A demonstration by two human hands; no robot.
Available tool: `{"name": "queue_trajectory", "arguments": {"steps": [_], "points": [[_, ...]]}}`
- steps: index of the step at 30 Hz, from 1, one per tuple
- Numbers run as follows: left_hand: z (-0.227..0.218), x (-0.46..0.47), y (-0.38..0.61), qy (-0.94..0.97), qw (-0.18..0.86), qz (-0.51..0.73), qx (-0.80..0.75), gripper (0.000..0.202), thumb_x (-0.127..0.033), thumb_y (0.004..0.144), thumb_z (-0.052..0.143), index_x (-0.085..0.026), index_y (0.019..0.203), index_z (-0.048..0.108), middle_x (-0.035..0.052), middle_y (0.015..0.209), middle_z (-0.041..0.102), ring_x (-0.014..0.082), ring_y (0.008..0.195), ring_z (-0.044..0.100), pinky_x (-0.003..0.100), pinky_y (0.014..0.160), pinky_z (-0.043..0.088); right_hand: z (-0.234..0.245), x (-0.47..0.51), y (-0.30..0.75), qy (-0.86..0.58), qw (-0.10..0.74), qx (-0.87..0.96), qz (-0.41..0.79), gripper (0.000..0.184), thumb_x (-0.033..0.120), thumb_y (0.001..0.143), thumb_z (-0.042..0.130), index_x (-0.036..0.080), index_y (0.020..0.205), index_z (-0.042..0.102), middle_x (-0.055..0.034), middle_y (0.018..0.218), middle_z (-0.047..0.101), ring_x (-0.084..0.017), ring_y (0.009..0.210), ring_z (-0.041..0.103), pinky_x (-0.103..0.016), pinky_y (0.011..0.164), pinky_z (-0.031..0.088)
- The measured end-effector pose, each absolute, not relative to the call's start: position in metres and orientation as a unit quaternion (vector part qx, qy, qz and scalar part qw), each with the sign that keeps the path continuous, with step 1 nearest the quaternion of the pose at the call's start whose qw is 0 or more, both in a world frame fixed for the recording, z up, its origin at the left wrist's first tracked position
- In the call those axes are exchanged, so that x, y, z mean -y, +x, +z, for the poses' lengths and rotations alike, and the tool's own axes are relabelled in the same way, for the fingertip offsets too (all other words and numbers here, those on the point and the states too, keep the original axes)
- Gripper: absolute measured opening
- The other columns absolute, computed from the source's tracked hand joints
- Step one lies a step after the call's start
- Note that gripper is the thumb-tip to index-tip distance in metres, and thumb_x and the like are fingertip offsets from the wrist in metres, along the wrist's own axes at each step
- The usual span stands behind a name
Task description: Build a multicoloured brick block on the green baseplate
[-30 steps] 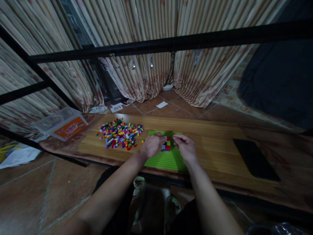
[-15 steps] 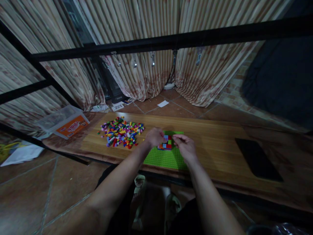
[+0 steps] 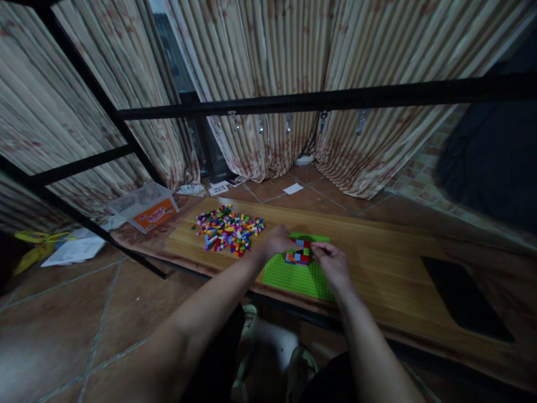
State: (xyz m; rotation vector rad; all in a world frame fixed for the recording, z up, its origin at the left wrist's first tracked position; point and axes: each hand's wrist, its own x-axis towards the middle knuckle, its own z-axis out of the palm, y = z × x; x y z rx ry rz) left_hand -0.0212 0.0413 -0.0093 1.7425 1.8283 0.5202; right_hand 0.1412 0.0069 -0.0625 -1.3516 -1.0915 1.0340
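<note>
A small walled build of toy bricks (image 3: 298,259), mostly red and blue, stands on a green studded baseplate (image 3: 296,282). At its left side is my left hand (image 3: 278,239), fingers curled together toward the bricks; the fingertips are partly hidden, and I cannot make out what they hold. My right hand (image 3: 333,262) is at the build's right side, thumb and forefinger pinched close to its upper right corner. Whatever sits in that pinch is too small to tell. To the left of the baseplate lies a loose pile of colourful bricks (image 3: 230,228).
A clear plastic box (image 3: 146,208) with an orange label stands beyond the pile at the left. On the right of the wooden board (image 3: 377,252) lies a dark flat panel (image 3: 465,296). A black metal bar (image 3: 268,106) crosses in front of the curtains.
The camera view has shifted, so everything sits further right and slightly lower. Both hands stay at the brick build, with only slight finger movement.
</note>
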Motion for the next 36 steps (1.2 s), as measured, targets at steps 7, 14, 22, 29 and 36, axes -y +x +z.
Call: {"name": "queue_trajectory", "arguments": {"steps": [7, 14, 22, 29, 36], "points": [[-0.025, 0.008, -0.101, 0.583, 0.245, 0.405, -0.660, 0.022, -0.023, 0.075, 0.062, -0.012, 0.092, 0.069, 0.0044, 0.079, 0.070, 0.0148, 0.072, 0.063, 0.022, 0.063, 0.047, -0.076, -0.005, 0.159, -0.603, 0.508, 0.479, 0.387, 0.039, 0.050, 0.064, 0.065, 0.016, 0.082, 0.072, -0.0069, 0.072, 0.072, -0.018, 0.058, 0.061, -0.030, 0.055, 0.045], [-0.041, 0.046, -0.152, 0.515, 0.192, 0.334, -0.766, 0.026, -0.014, 0.077, 0.052, -0.015, 0.096, 0.071, 0.0051, 0.090, 0.072, 0.0160, 0.082, 0.065, 0.023, 0.072, 0.048, -0.082, -0.006, 0.157, -0.633, 0.446, 0.557, 0.301, 0.041, 0.050, 0.070, 0.057, 0.017, 0.089, 0.073, -0.0076, 0.073, 0.072, -0.020, 0.061, 0.062, -0.032, 0.059, 0.044], [-0.043, 0.042, -0.150, 0.498, 0.193, 0.290, -0.794, 0.033, -0.007, 0.069, 0.057, -0.020, 0.094, 0.073, 0.0051, 0.091, 0.072, 0.0196, 0.088, 0.065, 0.026, 0.078, 0.047, -0.067, 0.000, 0.153, -0.659, 0.363, 0.622, 0.219, 0.041, 0.050, 0.072, 0.053, 0.019, 0.087, 0.074, -0.0088, 0.072, 0.072, -0.023, 0.059, 0.061, -0.033, 0.057, 0.043], [-0.042, 0.040, -0.154, 0.461, 0.155, 0.290, -0.824, 0.029, -0.013, 0.078, 0.053, -0.019, 0.101, 0.069, 0.0093, 0.093, 0.071, 0.0231, 0.090, 0.064, 0.030, 0.079, 0.047, -0.069, 0.003, 0.152, -0.641, 0.354, 0.647, 0.212, 0.038, 0.048, 0.075, 0.052, 0.020, 0.090, 0.073, -0.0090, 0.072, 0.072, -0.023, 0.057, 0.061, -0.034, 0.056, 0.043], [-0.046, 0.034, -0.146, 0.510, 0.118, 0.277, -0.805, 0.036, -0.012, 0.080, 0.050, -0.025, 0.109, 0.067, 0.0081, 0.110, 0.063, 0.0205, 0.098, 0.061, 0.027, 0.085, 0.046, -0.068, 0.004, 0.149, -0.648, 0.344, 0.650, 0.198, 0.039, 0.048, 0.076, 0.050, 0.020, 0.090, 0.073, -0.0096, 0.075, 0.072, -0.023, 0.059, 0.061, -0.033, 0.056, 0.042]]}}
